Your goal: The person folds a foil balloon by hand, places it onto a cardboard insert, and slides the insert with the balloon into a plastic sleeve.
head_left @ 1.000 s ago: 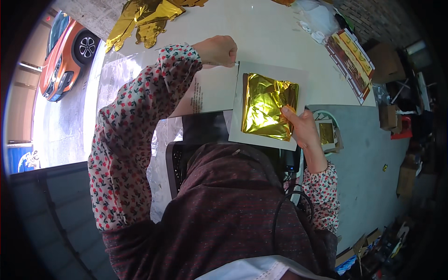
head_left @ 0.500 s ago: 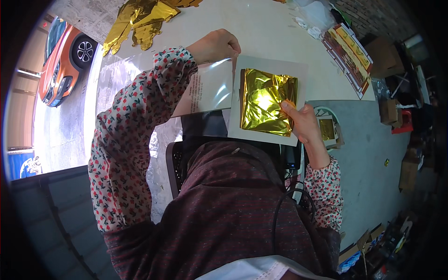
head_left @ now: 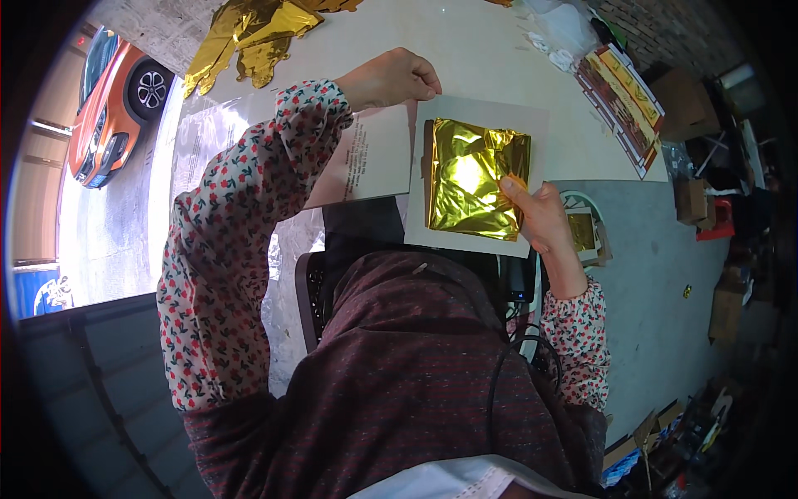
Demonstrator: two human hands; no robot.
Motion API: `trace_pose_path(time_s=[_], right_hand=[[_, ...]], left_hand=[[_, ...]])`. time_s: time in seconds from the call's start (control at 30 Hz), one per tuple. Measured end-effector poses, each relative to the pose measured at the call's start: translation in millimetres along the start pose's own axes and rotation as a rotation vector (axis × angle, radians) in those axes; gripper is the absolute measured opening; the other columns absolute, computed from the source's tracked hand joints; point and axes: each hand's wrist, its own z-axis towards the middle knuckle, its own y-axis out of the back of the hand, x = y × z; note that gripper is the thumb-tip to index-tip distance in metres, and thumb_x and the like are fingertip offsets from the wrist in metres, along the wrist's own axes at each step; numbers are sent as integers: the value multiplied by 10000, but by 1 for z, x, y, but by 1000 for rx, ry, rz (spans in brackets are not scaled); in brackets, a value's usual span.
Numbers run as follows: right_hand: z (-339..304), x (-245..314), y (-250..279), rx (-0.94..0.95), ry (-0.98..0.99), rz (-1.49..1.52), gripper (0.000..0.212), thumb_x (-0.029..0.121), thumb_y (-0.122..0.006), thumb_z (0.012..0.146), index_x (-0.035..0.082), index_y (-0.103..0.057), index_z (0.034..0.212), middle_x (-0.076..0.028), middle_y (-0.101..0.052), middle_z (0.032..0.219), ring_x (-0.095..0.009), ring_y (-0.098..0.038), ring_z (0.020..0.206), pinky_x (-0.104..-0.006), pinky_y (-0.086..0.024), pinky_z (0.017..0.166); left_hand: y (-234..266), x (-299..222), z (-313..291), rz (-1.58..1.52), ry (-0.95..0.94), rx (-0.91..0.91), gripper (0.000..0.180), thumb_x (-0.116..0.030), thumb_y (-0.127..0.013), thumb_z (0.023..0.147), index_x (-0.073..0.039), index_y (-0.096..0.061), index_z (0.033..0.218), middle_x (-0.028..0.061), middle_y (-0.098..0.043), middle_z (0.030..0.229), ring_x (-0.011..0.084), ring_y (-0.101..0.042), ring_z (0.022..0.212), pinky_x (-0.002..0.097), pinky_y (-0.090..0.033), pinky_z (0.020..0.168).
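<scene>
A square of crinkled gold foil lies on a white sheet held over the near edge of the table. My right hand grips the sheet's right side, its thumb on the foil and its other fingers mostly hidden. At the sheet's upper left corner, the fingers of my left hand are pinched together. Whatever is between them is too small to make out. Beside the sheet, partly under my left wrist, is a white page with printed lines.
Gold foil scraps lie at the table's far left. A colourful printed panel and a clear plastic bag are at the far right. Below the right table edge, a pale green container holds another gold-foiled piece. Cardboard boxes stand farther right.
My left hand has shifted slightly right along the sheet's top edge. The shiny glare over the printed page has gone, and its lines show more clearly. My right hand has barely moved.
</scene>
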Motion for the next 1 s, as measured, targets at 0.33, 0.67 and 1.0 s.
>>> trace_pose_path(time_s=[0.33,0.67,1.0], right_hand=[[3,-1,5,68,-4,-33,290,145,-752,878,-102,-638,980,-107,-672,929,-124,-640,817,-258,-524,719],[9,-11,18,43,-89,-70,218,105,-733,887,-71,-656,990,-88,-682,938,-122,-647,812,-265,-531,714],[16,-21,33,-134,-87,-189,218,103,-740,881,-77,-647,962,-103,-684,935,-136,-653,839,-264,-534,713]], left_hand=[[4,-7,-1,122,-282,212,305,-10,-642,837,-45,-655,1140,47,-671,977,151,-608,1010,314,-479,957],[6,-35,6,421,-311,348,137,-16,-661,814,-10,-632,948,89,-631,892,244,-605,885,368,-489,831],[-9,-18,17,584,-871,28,73,-17,-624,786,1,-554,776,111,-549,828,292,-589,832,407,-475,751]])
